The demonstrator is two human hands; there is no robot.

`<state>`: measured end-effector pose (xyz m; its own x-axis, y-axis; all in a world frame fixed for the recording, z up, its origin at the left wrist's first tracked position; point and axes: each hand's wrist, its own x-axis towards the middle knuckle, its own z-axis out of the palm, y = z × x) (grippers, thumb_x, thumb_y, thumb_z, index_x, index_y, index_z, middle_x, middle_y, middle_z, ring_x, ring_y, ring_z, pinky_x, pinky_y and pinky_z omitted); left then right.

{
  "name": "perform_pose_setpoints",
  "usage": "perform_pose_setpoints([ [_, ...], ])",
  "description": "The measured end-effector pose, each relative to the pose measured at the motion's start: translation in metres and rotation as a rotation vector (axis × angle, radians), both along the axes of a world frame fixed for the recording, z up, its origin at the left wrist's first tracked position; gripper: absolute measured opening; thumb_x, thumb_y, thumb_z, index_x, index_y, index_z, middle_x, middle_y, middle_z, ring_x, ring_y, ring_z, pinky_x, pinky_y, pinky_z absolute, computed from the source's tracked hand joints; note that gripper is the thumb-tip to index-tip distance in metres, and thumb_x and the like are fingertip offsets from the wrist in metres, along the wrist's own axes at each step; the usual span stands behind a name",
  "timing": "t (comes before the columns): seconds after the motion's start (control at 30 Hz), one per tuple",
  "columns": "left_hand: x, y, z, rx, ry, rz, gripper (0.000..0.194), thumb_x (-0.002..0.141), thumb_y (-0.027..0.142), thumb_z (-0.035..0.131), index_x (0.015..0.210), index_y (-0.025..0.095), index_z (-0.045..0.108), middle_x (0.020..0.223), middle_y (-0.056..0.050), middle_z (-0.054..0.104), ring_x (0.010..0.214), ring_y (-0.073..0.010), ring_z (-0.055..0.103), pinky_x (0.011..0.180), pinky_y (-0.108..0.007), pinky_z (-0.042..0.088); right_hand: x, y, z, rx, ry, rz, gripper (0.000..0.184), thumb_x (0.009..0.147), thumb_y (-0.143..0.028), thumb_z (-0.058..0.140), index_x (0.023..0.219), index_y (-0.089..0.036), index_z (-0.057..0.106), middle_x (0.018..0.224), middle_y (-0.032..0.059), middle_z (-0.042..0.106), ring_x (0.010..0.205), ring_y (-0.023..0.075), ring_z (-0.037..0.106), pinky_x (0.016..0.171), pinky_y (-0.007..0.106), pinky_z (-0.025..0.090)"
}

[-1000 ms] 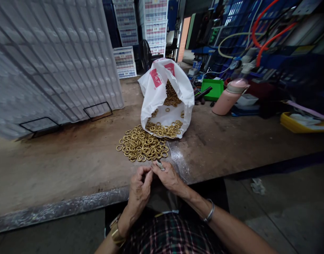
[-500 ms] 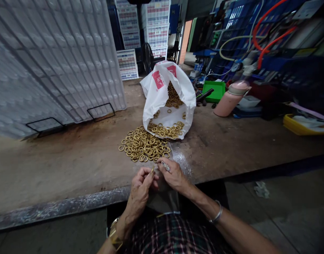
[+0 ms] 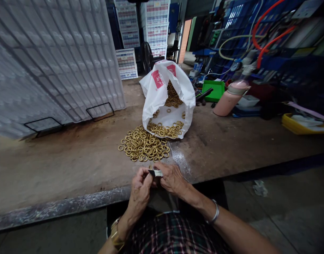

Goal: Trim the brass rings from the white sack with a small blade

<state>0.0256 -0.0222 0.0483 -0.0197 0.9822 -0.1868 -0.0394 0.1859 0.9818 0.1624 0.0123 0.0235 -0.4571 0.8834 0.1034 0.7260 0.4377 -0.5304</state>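
Observation:
My left hand (image 3: 141, 183) is closed in a pinch at the front of the table. A brass ring (image 3: 150, 167) shows just past its fingertips; most of the ring is hidden. My right hand (image 3: 174, 178) grips a small blade-like tool (image 3: 158, 173) with a pale body and a dark pointed tip. That tip meets the left thumb and forefinger. Just beyond both hands lies a heap of brass rings (image 3: 143, 144). It spills from the mouth of a white plastic sack (image 3: 158, 102) with red print, and more rings lie inside.
Tall stacked clear plastic trays (image 3: 79, 53) stand at left, with black wire stands (image 3: 100, 111) at their foot. On the right are a pink bottle (image 3: 228, 100), a green bin (image 3: 213, 90) and a yellow tray (image 3: 297, 125). White crates (image 3: 156, 33) are stacked behind.
My right hand has turned and brought the tool leftward, its dark tip now against the left fingertips. The left hand has barely moved, and the heap looks the same.

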Motion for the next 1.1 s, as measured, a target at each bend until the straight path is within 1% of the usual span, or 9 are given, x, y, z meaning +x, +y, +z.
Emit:
perform_pose_setpoints([
  [0.3, -0.003, 0.0, -0.015, 0.034, 0.064, 0.022, 0.028, 0.076, 0.045, 0.052, 0.071, 0.018, 0.048, 0.055, 0.004, 0.05, 0.051, -0.0111, 0.047, 0.054, -0.024, 0.038, -0.006, -0.001, -0.008, -0.034, -0.108, -0.042, 0.022, 0.069, -0.013, 0.046, 0.089, -0.018, 0.055, 0.069, 0.0027, 0.064, 0.059, 0.0144, 0.054, 0.054, 0.025, 0.023],
  [0.4, -0.001, -0.006, -0.013, 0.032, 0.041, -0.011, 0.028, 0.078, 0.044, 0.052, 0.071, 0.018, 0.048, 0.058, 0.003, 0.05, 0.053, -0.0107, 0.048, 0.055, -0.024, 0.039, -0.003, 0.004, -0.007, -0.041, -0.173, -0.088, 0.025, 0.069, -0.013, 0.045, 0.092, -0.017, 0.055, 0.069, 0.0039, 0.064, 0.057, 0.0151, 0.053, 0.053, 0.026, 0.021],
  [0.5, 0.001, -0.014, -0.006, 0.048, 0.011, -0.114, 0.027, 0.08, 0.043, 0.052, 0.072, 0.017, 0.051, 0.064, 0.001, 0.055, 0.057, -0.0106, 0.051, 0.058, -0.023, 0.04, 0.005, 0.013, -0.007, -0.055, -0.231, -0.171, 0.027, 0.069, -0.013, 0.043, 0.094, -0.016, 0.054, 0.068, 0.0047, 0.064, 0.057, 0.016, 0.053, 0.052, 0.026, 0.021],
  [0.57, 0.001, -0.015, -0.005, 0.007, -0.047, -0.159, 0.027, 0.08, 0.043, 0.053, 0.074, 0.016, 0.052, 0.066, -0.001, 0.058, 0.059, -0.011, 0.053, 0.06, -0.024, 0.042, 0.011, 0.018, -0.009, -0.037, -0.227, -0.225, 0.028, 0.069, -0.011, 0.043, 0.095, -0.017, 0.054, 0.069, 0.0046, 0.064, 0.059, 0.0162, 0.054, 0.053, 0.026, 0.023],
  [0.63, 0.0, -0.014, -0.008, -0.077, -0.129, -0.142, 0.028, 0.079, 0.043, 0.054, 0.075, 0.015, 0.054, 0.065, -0.001, 0.059, 0.059, -0.0112, 0.055, 0.062, -0.024, 0.043, 0.014, 0.021, -0.011, -0.009, -0.188, -0.257, 0.029, 0.07, -0.01, 0.042, 0.096, -0.018, 0.054, 0.072, 0.0041, 0.065, 0.062, 0.0163, 0.056, 0.055, 0.025, 0.026],
  [0.73, -0.003, -0.009, -0.017, -0.188, -0.333, -0.031, 0.029, 0.075, 0.042, 0.06, 0.073, 0.014, 0.055, 0.07, -0.002, 0.061, 0.062, -0.0111, 0.056, 0.063, -0.025, 0.047, 0.01, 0.023, -0.01, -0.001, -0.146, -0.299, 0.023, 0.076, -0.014, 0.043, 0.096, -0.019, 0.053, 0.079, 0.0037, 0.066, 0.068, 0.0164, 0.058, 0.058, 0.025, 0.029],
  [0.87, -0.006, -0.005, -0.02, -0.234, -0.559, 0.099, 0.028, 0.068, 0.034, 0.07, 0.07, 0.015, 0.051, 0.08, -0.004, 0.063, 0.066, -0.0116, 0.058, 0.06, -0.025, 0.049, -0.002, 0.024, -0.005, -0.01, -0.154, -0.301, 0.019, 0.081, -0.024, 0.047, 0.099, -0.021, 0.052, 0.09, 0.0043, 0.066, 0.075, 0.0177, 0.059, 0.061, 0.026, 0.031],
  [1.03, -0.013, -0.001, -0.016, -0.312, -0.694, 0.093, 0.028, 0.066, 0.024, 0.07, 0.088, 0.017, 0.053, 0.073, -0.001, 0.063, 0.059, -0.0109, 0.057, 0.054, -0.024, 0.047, -0.008, 0.025, -0.009, 0.007, -0.207, -0.316, 0.023, 0.078, -0.017, 0.046, 0.099, -0.02, 0.051, 0.092, 0.0054, 0.064, 0.079, 0.0184, 0.058, 0.062, 0.027, 0.031],
  [1.1, -0.015, 0.002, -0.017, -0.354, -0.76, 0.083, 0.028, 0.065, 0.023, 0.069, 0.087, 0.015, 0.055, 0.072, -0.001, 0.062, 0.06, -0.0103, 0.057, 0.052, -0.022, 0.046, -0.006, 0.025, -0.012, 0.01, -0.209, -0.312, 0.023, 0.075, -0.014, 0.045, 0.096, -0.02, 0.052, 0.088, 0.0044, 0.064, 0.075, 0.018, 0.058, 0.061, 0.026, 0.031],
])
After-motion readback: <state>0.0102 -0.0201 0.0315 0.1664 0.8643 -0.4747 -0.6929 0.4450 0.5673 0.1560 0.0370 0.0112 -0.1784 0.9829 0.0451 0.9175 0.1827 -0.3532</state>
